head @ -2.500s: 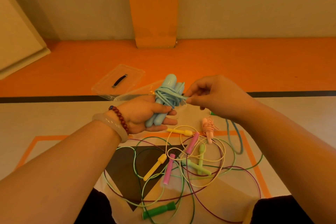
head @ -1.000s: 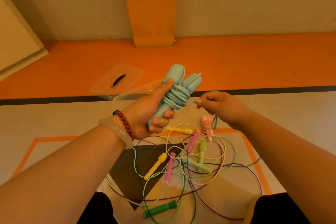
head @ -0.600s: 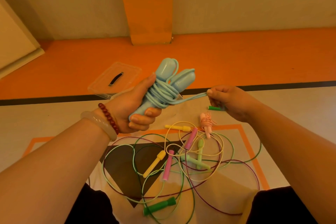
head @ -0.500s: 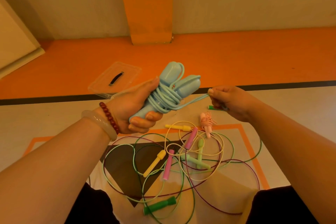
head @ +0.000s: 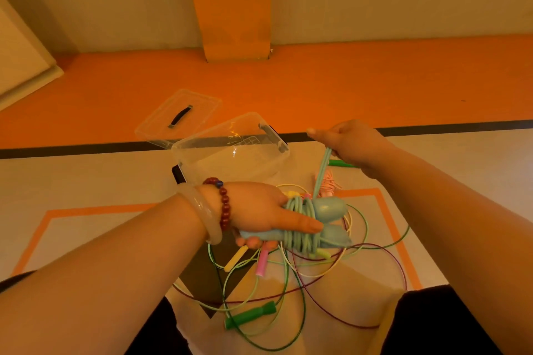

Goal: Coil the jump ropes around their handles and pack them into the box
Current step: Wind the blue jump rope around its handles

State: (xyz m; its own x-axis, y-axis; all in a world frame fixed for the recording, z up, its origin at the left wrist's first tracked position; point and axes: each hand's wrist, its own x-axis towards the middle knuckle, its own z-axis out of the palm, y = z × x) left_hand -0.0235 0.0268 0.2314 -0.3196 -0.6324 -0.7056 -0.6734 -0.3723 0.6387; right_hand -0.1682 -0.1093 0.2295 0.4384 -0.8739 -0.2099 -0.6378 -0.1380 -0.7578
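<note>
Now the left hand [head: 256, 210] grips the coiled blue jump rope [head: 330, 209]; the right hand [head: 354, 144] pinches its tail [head: 324, 167], which should be pulled tight before tucking.

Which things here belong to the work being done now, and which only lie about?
In use: blue rope, gripped by left hand, its cord held by right hand; open box.
Lying about: tangled ropes, coiled pink rope, lid.

Blue rope bundle [head: 300, 229] lower, now sideways
</note>
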